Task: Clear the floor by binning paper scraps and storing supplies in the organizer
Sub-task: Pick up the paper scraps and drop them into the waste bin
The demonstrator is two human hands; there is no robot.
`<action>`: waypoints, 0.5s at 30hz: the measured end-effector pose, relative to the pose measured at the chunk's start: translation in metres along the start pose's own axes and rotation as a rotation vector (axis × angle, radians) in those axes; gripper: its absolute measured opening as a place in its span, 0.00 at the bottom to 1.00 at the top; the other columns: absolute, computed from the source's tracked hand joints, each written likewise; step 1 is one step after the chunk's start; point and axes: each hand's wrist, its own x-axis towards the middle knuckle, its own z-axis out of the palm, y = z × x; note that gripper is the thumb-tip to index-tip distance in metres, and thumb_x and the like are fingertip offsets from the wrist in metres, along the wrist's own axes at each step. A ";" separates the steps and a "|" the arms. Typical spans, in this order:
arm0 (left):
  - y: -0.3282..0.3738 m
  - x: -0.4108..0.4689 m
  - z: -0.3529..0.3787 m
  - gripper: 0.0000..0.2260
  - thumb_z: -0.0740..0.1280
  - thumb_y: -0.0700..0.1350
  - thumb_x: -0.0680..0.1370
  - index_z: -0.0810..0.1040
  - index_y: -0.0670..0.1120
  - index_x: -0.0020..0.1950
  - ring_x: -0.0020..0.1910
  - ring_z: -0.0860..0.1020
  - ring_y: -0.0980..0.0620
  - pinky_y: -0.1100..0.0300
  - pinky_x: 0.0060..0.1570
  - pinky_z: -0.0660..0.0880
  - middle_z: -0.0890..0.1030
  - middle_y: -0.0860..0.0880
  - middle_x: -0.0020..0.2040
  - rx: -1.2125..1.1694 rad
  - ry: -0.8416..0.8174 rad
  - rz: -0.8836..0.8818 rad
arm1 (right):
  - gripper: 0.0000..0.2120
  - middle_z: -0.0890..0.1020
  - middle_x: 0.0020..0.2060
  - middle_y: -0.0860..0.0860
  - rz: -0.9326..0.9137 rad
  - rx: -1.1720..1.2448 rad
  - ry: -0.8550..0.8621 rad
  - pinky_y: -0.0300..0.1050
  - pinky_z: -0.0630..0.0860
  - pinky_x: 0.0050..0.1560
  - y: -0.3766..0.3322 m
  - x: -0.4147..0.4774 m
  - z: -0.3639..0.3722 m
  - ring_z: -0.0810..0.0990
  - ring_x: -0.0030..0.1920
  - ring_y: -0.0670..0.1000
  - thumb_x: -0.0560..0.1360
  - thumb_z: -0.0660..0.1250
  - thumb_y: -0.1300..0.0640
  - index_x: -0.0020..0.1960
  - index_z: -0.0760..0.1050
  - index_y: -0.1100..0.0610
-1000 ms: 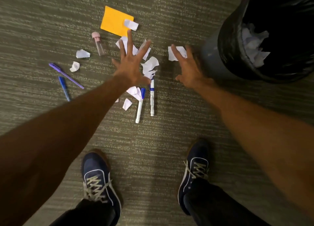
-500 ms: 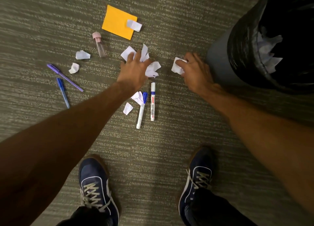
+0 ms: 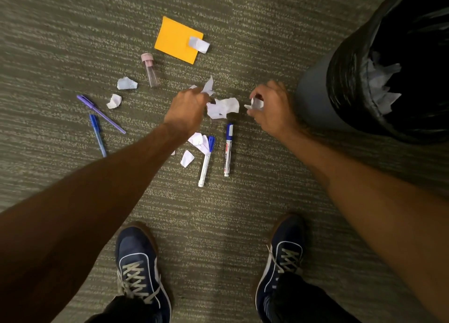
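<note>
On the carpet (image 3: 243,213), far left, a purple pen (image 3: 100,113) and a blue pen (image 3: 97,134) lie close together. Just right of them sit two paper scraps (image 3: 126,83), one above the other. Next comes a clear tube (image 3: 150,70) with a pink cap. Above it lies an orange pad (image 3: 176,39) with a white scrap (image 3: 199,44) on its right corner.

The left hand (image 3: 187,110) is in the middle, fingers curled tight around a scrap (image 3: 209,87) that sticks up from it. A big crumpled scrap (image 3: 223,107) lies between the two hands, touching the left one. Below the left hand lie more small scraps (image 3: 187,158), one partly under a white marker (image 3: 206,162). A second marker (image 3: 228,150) lies just right of the first.

The right hand (image 3: 272,111) is curled too, pinching a small scrap (image 3: 256,103) in its fingertips. Right of it stands a bin (image 3: 315,96) with a black bag (image 3: 352,55), and white scraps are inside.

Two blue shoes (image 3: 138,267) stand near the bottom edge.
</note>
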 end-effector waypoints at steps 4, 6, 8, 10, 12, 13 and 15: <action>-0.002 -0.009 -0.013 0.13 0.64 0.35 0.80 0.78 0.38 0.65 0.44 0.79 0.44 0.54 0.47 0.76 0.82 0.39 0.53 -0.045 0.052 -0.048 | 0.18 0.75 0.58 0.54 -0.017 0.155 -0.014 0.39 0.72 0.60 -0.020 -0.010 -0.007 0.73 0.60 0.52 0.69 0.78 0.55 0.57 0.80 0.59; -0.004 -0.013 -0.018 0.12 0.64 0.35 0.81 0.79 0.38 0.63 0.45 0.81 0.42 0.55 0.45 0.75 0.82 0.39 0.53 -0.056 0.066 -0.073 | 0.19 0.74 0.61 0.55 -0.008 0.231 -0.015 0.36 0.67 0.62 -0.029 -0.014 -0.004 0.72 0.63 0.52 0.68 0.79 0.55 0.56 0.81 0.58; -0.008 -0.016 -0.021 0.12 0.63 0.35 0.81 0.79 0.38 0.62 0.45 0.81 0.42 0.55 0.45 0.76 0.83 0.38 0.53 -0.069 0.077 -0.093 | 0.18 0.71 0.68 0.56 -0.005 0.216 -0.056 0.43 0.65 0.66 -0.038 -0.015 0.005 0.70 0.69 0.55 0.68 0.79 0.54 0.56 0.81 0.57; -0.010 -0.018 -0.022 0.12 0.63 0.34 0.81 0.79 0.37 0.62 0.45 0.82 0.42 0.54 0.47 0.78 0.83 0.38 0.53 -0.086 0.087 -0.099 | 0.18 0.68 0.72 0.55 -0.011 0.159 -0.115 0.49 0.66 0.68 -0.043 -0.012 0.017 0.67 0.72 0.57 0.69 0.79 0.53 0.57 0.81 0.55; -0.011 -0.020 -0.020 0.12 0.63 0.34 0.81 0.79 0.37 0.62 0.45 0.82 0.42 0.54 0.48 0.78 0.82 0.38 0.53 -0.099 0.092 -0.095 | 0.19 0.69 0.71 0.54 -0.028 0.109 -0.130 0.50 0.71 0.68 -0.045 -0.008 0.028 0.69 0.71 0.55 0.70 0.78 0.54 0.59 0.81 0.54; -0.012 -0.021 -0.019 0.12 0.64 0.34 0.81 0.79 0.37 0.62 0.44 0.81 0.43 0.54 0.47 0.78 0.82 0.38 0.54 -0.106 0.087 -0.094 | 0.19 0.71 0.69 0.53 -0.036 0.099 -0.115 0.49 0.74 0.68 -0.045 -0.005 0.033 0.71 0.68 0.54 0.70 0.78 0.56 0.60 0.81 0.54; -0.012 -0.022 -0.015 0.12 0.64 0.35 0.81 0.79 0.37 0.63 0.41 0.77 0.46 0.55 0.45 0.77 0.82 0.38 0.54 -0.120 0.075 -0.099 | 0.19 0.75 0.61 0.54 -0.044 0.086 -0.066 0.46 0.78 0.63 -0.044 0.001 0.040 0.75 0.60 0.52 0.71 0.77 0.60 0.60 0.81 0.56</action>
